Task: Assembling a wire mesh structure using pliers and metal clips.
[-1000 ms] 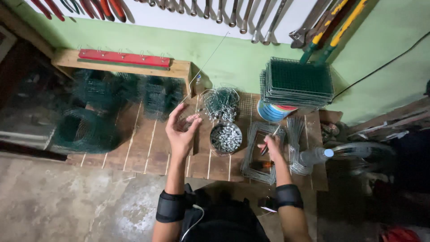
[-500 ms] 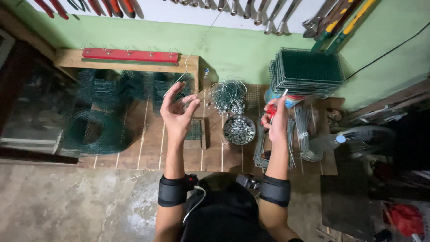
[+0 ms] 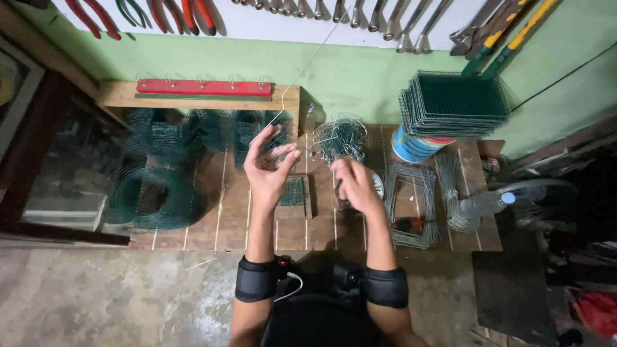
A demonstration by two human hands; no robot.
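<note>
The left hand (image 3: 270, 168) is raised above the wooden bench (image 3: 218, 212), fingers spread loosely around a thin wire (image 3: 302, 67) that runs up toward the wall. The right hand (image 3: 355, 186) hovers just beside the tangled bundle of wire clips (image 3: 340, 138), fingers curled together, though whether they pinch a clip I cannot tell. It looks like wire is being handled for shaping, which calls for a firm grip first.
</note>
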